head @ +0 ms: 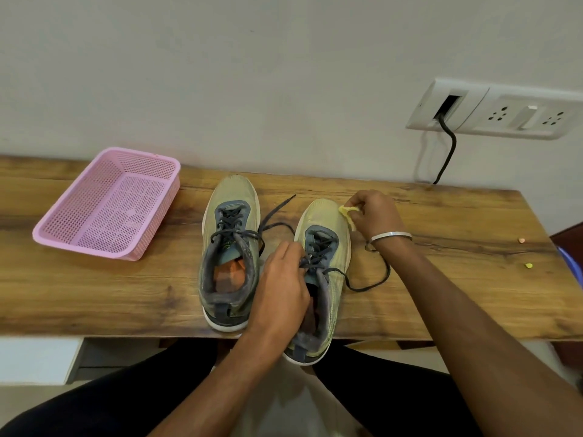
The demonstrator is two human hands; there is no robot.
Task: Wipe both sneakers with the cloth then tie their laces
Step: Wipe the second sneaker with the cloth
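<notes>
Two yellow-green sneakers with grey collars and dark loose laces stand toes away from me on the wooden table (441, 279). The left sneaker (232, 216) is untouched, its laces trailing right. The right sneaker (329, 234) overhangs the table's front edge at its heel. My left hand (282, 285) grips this sneaker at its collar and upper laces. My right hand (373, 214) holds a small yellow cloth (348, 214) bunched in its fingers against the right side of this sneaker's toe. A dark lace (378, 279) loops on the table under my right forearm.
A pink perforated plastic basket (79, 234) sits at the table's left. A wall socket plate (495, 110) with a black cable (448, 152) is at the back right. Two small scraps (528, 265) lie near the table's right edge.
</notes>
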